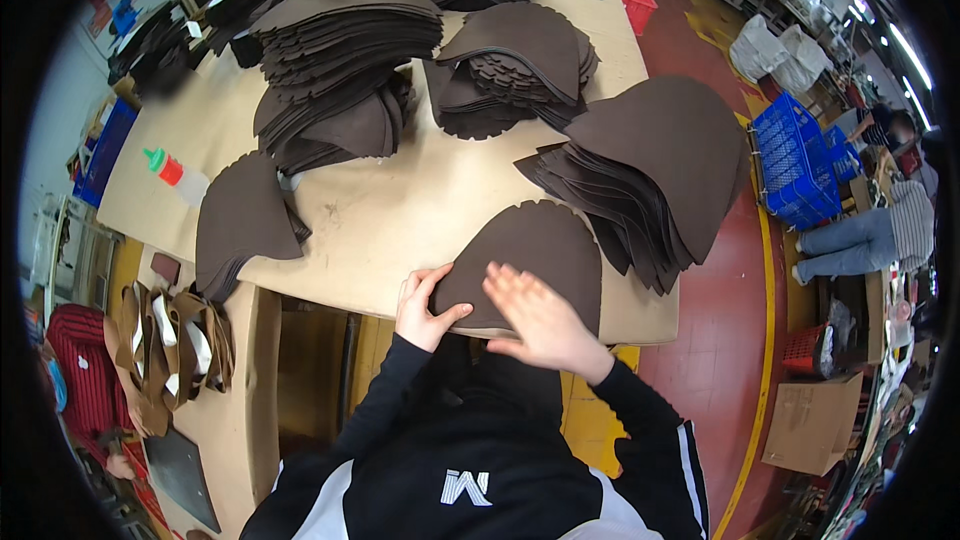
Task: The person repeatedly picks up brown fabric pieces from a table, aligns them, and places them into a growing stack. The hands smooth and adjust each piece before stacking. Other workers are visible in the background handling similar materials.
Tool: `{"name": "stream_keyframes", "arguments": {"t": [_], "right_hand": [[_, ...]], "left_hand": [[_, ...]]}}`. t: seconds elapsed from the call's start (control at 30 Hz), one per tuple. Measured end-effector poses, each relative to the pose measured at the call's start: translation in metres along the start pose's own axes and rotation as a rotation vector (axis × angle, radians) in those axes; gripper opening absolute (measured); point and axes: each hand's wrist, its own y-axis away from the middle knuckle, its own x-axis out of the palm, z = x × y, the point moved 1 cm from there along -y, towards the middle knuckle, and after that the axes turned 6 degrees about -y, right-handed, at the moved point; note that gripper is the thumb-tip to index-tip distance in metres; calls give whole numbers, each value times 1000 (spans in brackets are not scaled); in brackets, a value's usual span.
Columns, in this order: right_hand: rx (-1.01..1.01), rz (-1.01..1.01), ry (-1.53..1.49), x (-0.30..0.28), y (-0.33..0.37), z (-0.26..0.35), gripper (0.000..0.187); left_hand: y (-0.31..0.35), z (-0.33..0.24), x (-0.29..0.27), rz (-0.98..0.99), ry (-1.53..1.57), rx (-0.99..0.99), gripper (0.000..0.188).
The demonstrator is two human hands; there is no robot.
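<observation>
A dark brown, dome-shaped flat piece, perhaps leather or foam, lies at the table's front edge, its notched curved side facing away from me. My left hand pinches its left edge, the thumb near the lower corner. Fingers stretched and slightly blurred, my right hand lies flat on or just over the piece's right half; I cannot tell if it touches. Just to the right sits a fanned stack of similar brown pieces. Another small stack hangs over the front edge at the left.
Tall stacks of brown pieces and a folded stack stand farther back on the pale table. A green-capped glue bottle is at the left. Blue crates stand beyond the right aisle. A person in red works at the left.
</observation>
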Motion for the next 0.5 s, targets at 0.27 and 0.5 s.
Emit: {"name": "stream_keyframes", "arguments": {"t": [0.27, 0.5], "right_hand": [[-233, 191, -514, -35, 18, 30, 64], [-239, 53, -187, -29, -6, 49, 63]], "left_hand": [[7, -19, -7, 2, 92, -18, 62], [-3, 21, -44, 211, 465, -311, 48]]}}
